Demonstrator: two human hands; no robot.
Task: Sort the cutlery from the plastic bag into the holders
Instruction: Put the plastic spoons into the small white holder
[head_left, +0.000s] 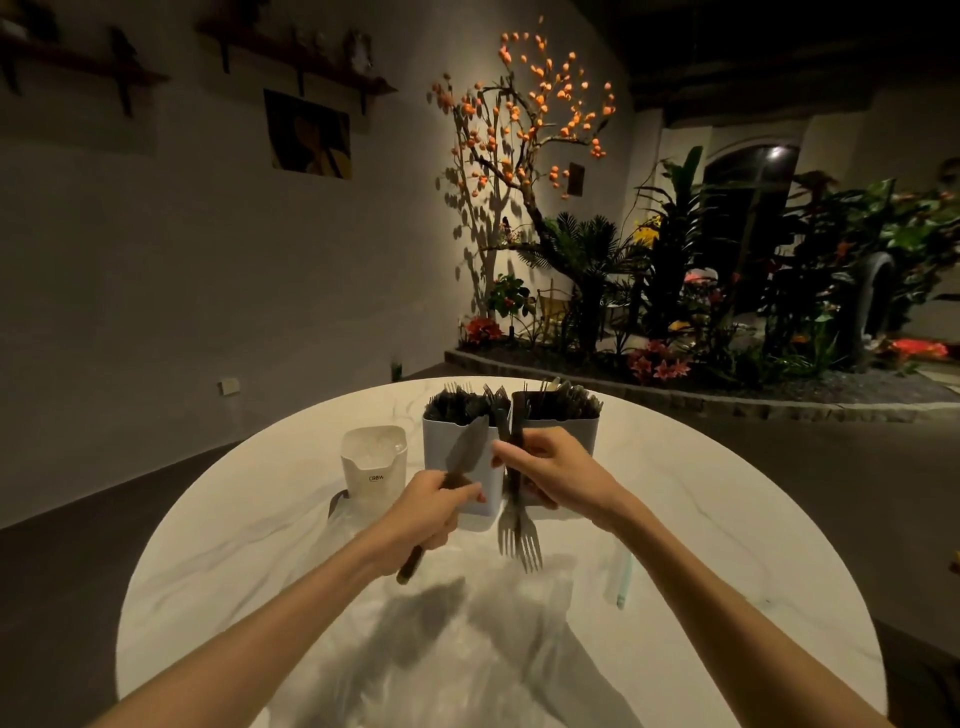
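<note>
Marble-white round table (701, 519) carries three holders: two grey ones (457, 441) (571, 431) side by side, packed with dark cutlery, and a smaller white one (374, 460) to their left. Clear plastic bag (467, 649) lies nearest me. I see my left hand (431, 512) gripping one knife (462, 457), blade up; my right hand (553, 473) holds forks (519, 535), tines down, before the grey holders.

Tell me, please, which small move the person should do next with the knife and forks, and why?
Probably lift the right hand and lower its forks into the holder of forks behind it. Their tines hang downward over the table, and that holder already shows fork tines. The left hand grips a knife, blade up; the smaller holder looks empty.
</note>
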